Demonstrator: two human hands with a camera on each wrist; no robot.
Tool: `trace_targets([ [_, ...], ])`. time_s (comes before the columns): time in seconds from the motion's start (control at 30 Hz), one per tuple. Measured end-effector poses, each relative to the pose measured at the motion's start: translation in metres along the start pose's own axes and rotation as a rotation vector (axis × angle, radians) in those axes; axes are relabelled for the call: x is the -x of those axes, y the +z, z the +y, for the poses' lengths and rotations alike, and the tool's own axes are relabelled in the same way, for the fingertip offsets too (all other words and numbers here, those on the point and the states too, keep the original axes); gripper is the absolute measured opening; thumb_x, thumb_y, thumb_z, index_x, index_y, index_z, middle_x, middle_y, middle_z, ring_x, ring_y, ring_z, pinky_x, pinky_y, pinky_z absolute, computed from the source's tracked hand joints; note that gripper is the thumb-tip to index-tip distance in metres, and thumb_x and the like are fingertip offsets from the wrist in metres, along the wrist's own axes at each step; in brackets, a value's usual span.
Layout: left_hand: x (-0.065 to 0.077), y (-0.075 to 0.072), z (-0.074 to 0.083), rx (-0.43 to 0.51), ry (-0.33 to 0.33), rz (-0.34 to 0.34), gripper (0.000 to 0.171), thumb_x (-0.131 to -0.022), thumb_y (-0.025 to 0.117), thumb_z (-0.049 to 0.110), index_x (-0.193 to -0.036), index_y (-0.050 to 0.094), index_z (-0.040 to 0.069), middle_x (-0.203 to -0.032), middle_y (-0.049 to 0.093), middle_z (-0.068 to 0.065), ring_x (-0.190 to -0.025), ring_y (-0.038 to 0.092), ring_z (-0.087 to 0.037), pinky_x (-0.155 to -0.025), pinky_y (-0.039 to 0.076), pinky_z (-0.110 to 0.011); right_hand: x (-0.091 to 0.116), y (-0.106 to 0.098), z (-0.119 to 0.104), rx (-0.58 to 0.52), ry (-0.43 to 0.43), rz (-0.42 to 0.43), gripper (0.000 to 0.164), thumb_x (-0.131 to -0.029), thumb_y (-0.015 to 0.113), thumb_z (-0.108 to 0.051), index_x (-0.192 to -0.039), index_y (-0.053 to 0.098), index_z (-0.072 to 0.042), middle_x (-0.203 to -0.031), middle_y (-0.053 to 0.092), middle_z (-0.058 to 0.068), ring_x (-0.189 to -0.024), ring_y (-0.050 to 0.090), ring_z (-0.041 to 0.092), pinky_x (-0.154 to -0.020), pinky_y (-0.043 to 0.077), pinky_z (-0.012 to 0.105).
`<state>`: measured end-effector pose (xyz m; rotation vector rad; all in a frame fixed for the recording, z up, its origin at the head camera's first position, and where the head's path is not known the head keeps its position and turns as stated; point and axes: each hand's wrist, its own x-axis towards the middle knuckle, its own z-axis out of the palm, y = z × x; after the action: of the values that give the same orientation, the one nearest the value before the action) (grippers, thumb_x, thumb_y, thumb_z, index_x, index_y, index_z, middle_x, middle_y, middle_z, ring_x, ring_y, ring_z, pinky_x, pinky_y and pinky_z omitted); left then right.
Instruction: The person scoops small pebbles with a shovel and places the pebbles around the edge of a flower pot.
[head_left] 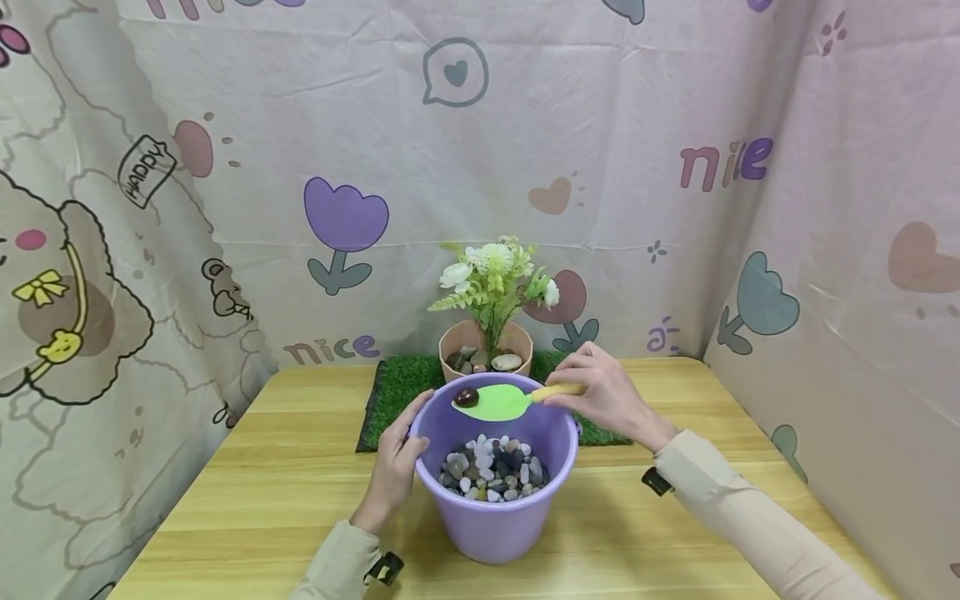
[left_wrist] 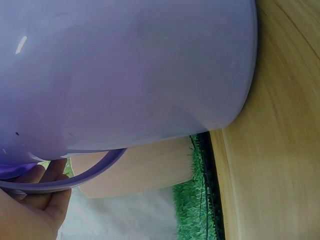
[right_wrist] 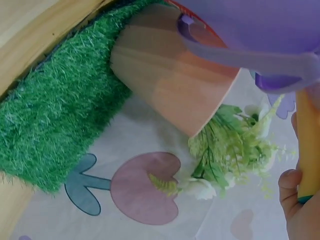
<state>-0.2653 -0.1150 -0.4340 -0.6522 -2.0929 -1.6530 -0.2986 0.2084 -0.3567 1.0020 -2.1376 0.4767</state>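
A lilac bucket stands upright on the table, with many grey, white and black pebbles in it. My left hand grips its left rim; in the left wrist view the fingers wrap the rim beside the bucket's wall. Over the bucket's mouth, my right hand holds a small trowel by its yellow handle. The green blade points left and lies roughly level. Near its tip sits one shiny dark brown stone. Only part of the yellow handle shows in the right wrist view.
Just behind the bucket, a peach flowerpot holds stones and white artificial flowers. It stands on a green grass mat. A patterned cloth hangs around the back and sides of the wooden table.
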Motion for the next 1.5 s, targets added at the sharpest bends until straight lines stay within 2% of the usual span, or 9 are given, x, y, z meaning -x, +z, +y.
trace_targets([
  [0.3, 0.000, 0.001, -0.003, -0.011, 0.021, 0.009, 0.065, -0.079, 0.043, -0.002, -0.144, 0.049, 0.004, -0.142, 0.053, -0.019, -0.121, 0.057, -0.035, -0.095, 0.048, -0.024, -0.009, -0.009, 0.006, 0.021, 0.026, 0.040, 0.029, -0.064, 0.089, -0.028, -0.086, 0.080, -0.013, -0.084, 0.071, -0.003, -0.078, 0.043, 0.009, -0.064, 0.038, 0.024],
  [0.63, 0.001, 0.001, -0.002, -0.008, 0.012, 0.012, 0.064, -0.079, 0.043, -0.003, -0.143, 0.049, 0.004, -0.140, 0.055, -0.019, -0.116, 0.060, -0.034, -0.091, 0.052, -0.026, -0.021, -0.009, 0.016, 0.092, 0.144, 0.003, 0.026, -0.070, 0.085, -0.029, -0.089, 0.079, -0.013, -0.086, 0.072, 0.001, -0.074, 0.041, 0.011, -0.063, 0.034, 0.026],
  [0.93, 0.001, 0.000, 0.000, 0.018, 0.007, -0.002, 0.064, -0.081, 0.043, -0.002, -0.145, 0.048, 0.005, -0.141, 0.054, -0.019, -0.116, 0.060, -0.032, -0.092, 0.052, -0.027, -0.025, -0.003, 0.023, 0.175, 0.230, -0.066, 0.030, -0.073, 0.082, -0.037, -0.091, 0.080, -0.013, -0.086, 0.072, 0.001, -0.076, 0.044, 0.014, -0.063, 0.038, 0.027],
  [1.23, 0.000, 0.000, 0.001, 0.015, 0.003, -0.007, 0.064, -0.081, 0.043, -0.002, -0.145, 0.047, 0.006, -0.141, 0.054, -0.019, -0.117, 0.060, -0.033, -0.092, 0.052, -0.030, -0.034, -0.003, 0.024, 0.236, 0.304, -0.189, 0.031, -0.077, 0.078, -0.044, -0.093, 0.080, -0.018, -0.083, 0.070, -0.004, -0.073, 0.042, 0.015, -0.060, 0.035, 0.028],
  [1.37, 0.001, 0.000, 0.001, 0.009, 0.007, -0.005, 0.065, -0.081, 0.043, -0.001, -0.145, 0.048, 0.006, -0.141, 0.054, -0.019, -0.117, 0.060, -0.033, -0.093, 0.051, -0.029, -0.040, -0.004, 0.023, 0.240, 0.300, -0.240, 0.031, -0.076, 0.078, -0.045, -0.093, 0.081, -0.020, -0.080, 0.066, -0.005, -0.075, 0.043, 0.015, -0.061, 0.037, 0.028],
  [1.5, 0.001, 0.000, 0.001, 0.004, 0.007, -0.003, 0.065, -0.080, 0.043, -0.001, -0.145, 0.048, 0.007, -0.141, 0.054, -0.018, -0.117, 0.060, -0.032, -0.093, 0.051, -0.028, -0.044, -0.004, 0.022, 0.244, 0.254, -0.256, 0.029, -0.077, 0.077, -0.045, -0.093, 0.081, -0.020, -0.082, 0.067, -0.006, -0.078, 0.043, 0.015, -0.063, 0.040, 0.028],
])
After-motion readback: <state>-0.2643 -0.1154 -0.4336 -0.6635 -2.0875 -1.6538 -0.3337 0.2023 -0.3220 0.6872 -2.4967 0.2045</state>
